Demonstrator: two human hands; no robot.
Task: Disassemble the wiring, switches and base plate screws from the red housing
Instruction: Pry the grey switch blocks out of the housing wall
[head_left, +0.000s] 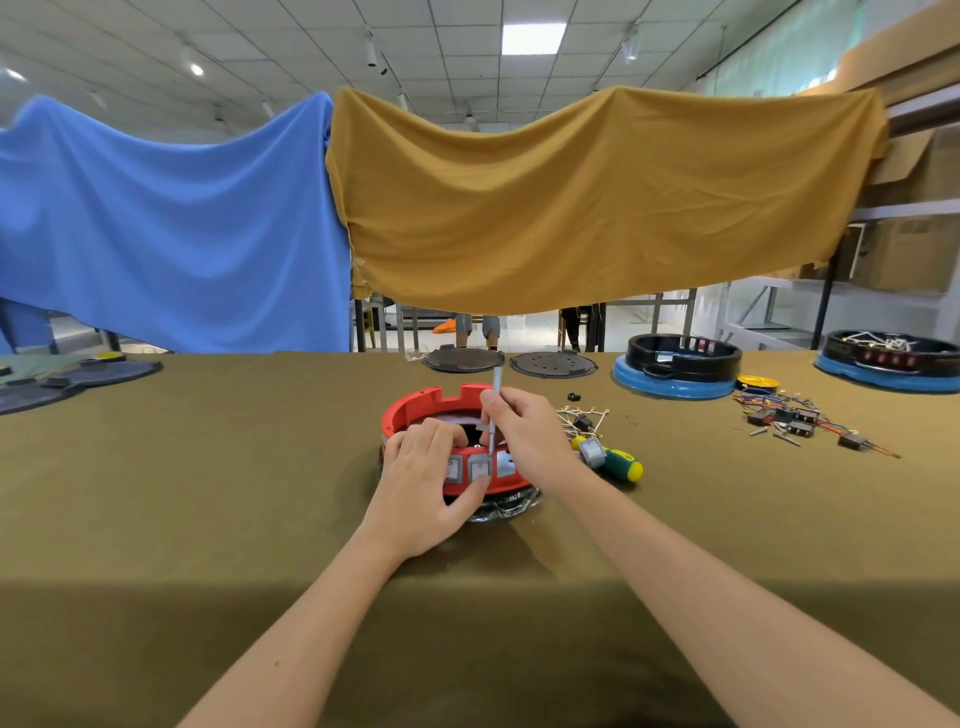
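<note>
The round red housing (421, 402) stands on the olive cloth in the middle of the table. Grey rocker switches (478, 469) sit in its near wall. My left hand (422, 486) grips that near wall, fingers curled over the rim and thumb pressed below a switch. My right hand (524, 431) holds a thin grey tool (495, 400) upright like a pen, its tip down behind the switches inside the housing. A bundle of pale wires (582, 418) lies just right of the housing. A loose grey switch (592, 451) rests beside it.
A green and yellow screwdriver (621, 464) lies right of the housing. Removed switches, coloured wires and screws (795, 418) are scattered further right. Two black and blue housings (680, 366) (891, 358) and two black round plates (553, 364) stand along the far edge.
</note>
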